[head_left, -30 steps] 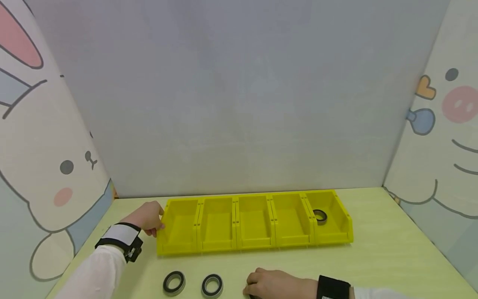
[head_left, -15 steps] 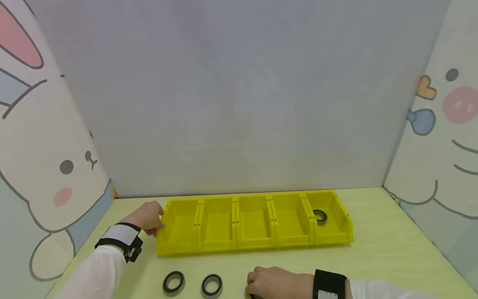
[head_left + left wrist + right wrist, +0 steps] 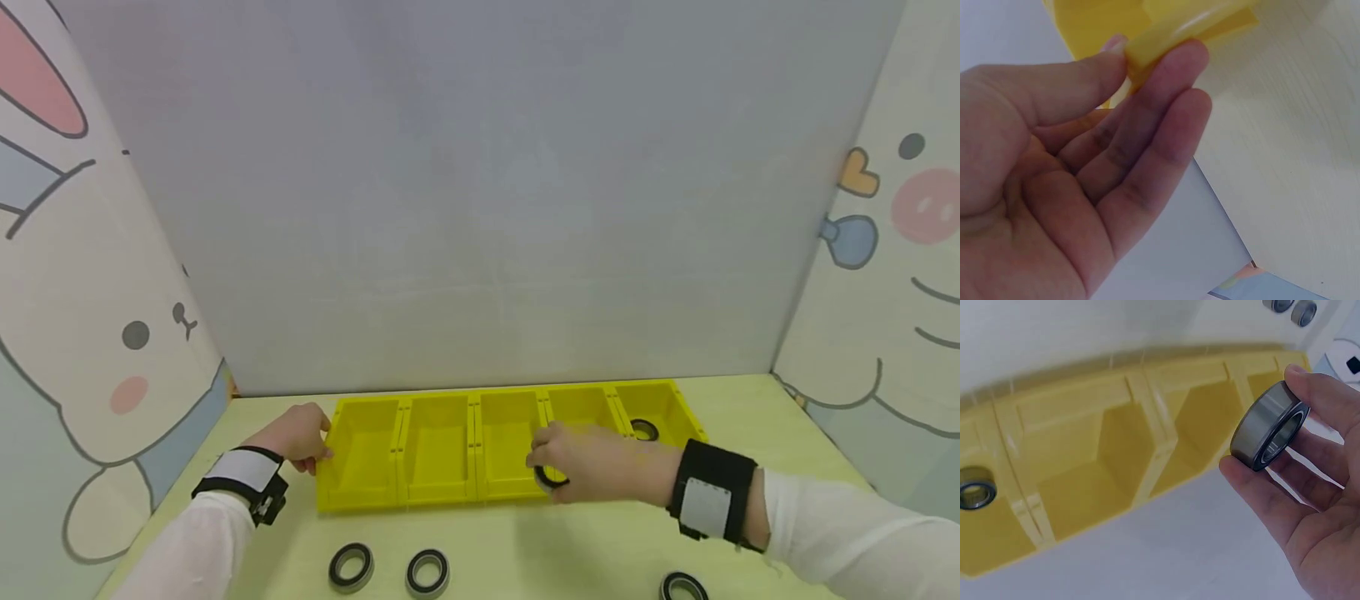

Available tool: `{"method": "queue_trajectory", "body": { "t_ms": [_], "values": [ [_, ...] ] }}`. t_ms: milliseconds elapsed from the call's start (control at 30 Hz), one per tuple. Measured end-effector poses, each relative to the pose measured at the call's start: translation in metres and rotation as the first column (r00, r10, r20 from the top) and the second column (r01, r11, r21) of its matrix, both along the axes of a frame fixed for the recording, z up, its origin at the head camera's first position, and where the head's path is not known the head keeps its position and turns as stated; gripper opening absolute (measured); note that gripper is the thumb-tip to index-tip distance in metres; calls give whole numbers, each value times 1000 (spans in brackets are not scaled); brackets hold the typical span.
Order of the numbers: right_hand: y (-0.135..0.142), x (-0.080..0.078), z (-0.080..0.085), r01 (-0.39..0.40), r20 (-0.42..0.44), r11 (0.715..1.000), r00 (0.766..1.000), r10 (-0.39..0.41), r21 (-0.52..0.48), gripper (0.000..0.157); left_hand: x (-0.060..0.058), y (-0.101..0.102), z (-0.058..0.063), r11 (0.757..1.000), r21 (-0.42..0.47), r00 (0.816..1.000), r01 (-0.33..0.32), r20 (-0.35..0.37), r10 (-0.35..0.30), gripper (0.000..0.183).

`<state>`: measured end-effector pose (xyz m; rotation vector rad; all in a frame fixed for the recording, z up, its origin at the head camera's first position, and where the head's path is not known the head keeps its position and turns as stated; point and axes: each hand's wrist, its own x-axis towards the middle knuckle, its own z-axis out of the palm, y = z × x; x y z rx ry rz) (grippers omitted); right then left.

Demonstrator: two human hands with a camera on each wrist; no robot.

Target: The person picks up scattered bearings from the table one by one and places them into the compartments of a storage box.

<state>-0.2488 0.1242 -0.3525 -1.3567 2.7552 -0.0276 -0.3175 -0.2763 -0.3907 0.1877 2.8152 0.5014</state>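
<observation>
My right hand (image 3: 588, 462) pinches a ball bearing (image 3: 1271, 427) between thumb and fingertips, in the air over the front of the yellow bin row (image 3: 438, 493), by its third and fourth compartments from the left. In the right wrist view the bearing is a steel ring with a dark face. My left hand (image 3: 296, 437) grips the left end wall of the bins; the left wrist view shows thumb and fingers pinching the yellow edge (image 3: 1179, 28). Another bearing (image 3: 643, 430) lies in the rightmost compartment. My right hand and forearm partly hide the fourth and fifth compartments.
Two bearings lie on the table before the bins, a left one (image 3: 350, 567) and one beside it (image 3: 427, 572). A further bearing (image 3: 683, 587) sits at the bottom edge, right of centre. A grey back panel (image 3: 487, 208) rises behind the bins, with printed side panels at both sides.
My right hand has lifted a bearing from the table and moved up and forward to the bins. A bearing at the bottom right has come into view. The left hand keeps its place.
</observation>
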Motion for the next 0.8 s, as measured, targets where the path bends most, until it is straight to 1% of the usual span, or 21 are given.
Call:
{"method": "queue_trajectory", "body": {
  "t_ms": [67, 167, 267, 400, 500, 600, 733, 800],
  "values": [
    [7, -10, 10, 36, -15, 999, 999, -36, -24, 35, 0, -1, 0, 1000, 1, 1000, 0, -2, 0, 50],
    [17, -24, 18, 80, -35, 995, 996, -82, -54, 37, 0, -1, 0, 1000, -3, 1000, 8, -7, -8, 49],
    [26, -38, 20, 100, -57, 993, 993, -104, -66, 41, 1, 0, 0, 1000, -8, 1000, 13, -10, -13, 48],
    [37, -56, 19, 129, -57, 989, 989, -134, -77, 42, 1, 1, 1, 1000, -14, 1000, 11, -10, -11, 48],
    [44, -69, 15, 160, -45, 983, 985, -164, -87, 43, 0, 1, 1, 1000, -16, 1000, 3, -10, -4, 48],
    [50, -80, 7, 177, -46, 981, 982, -181, -83, 43, -1, 1, 1, 1000, -14, 1000, -11, 0, 11, 48],
    [53, -90, -9, 191, -52, 980, 980, -194, -64, 40, -1, 1, 1, 999, -13, 999, -30, 14, 30, 49],
    [53, -94, -17, 197, -40, 979, 979, -200, -54, 40, 1, 1, 2, 999, -14, 999, -32, 17, 32, 49]
  ]
}}
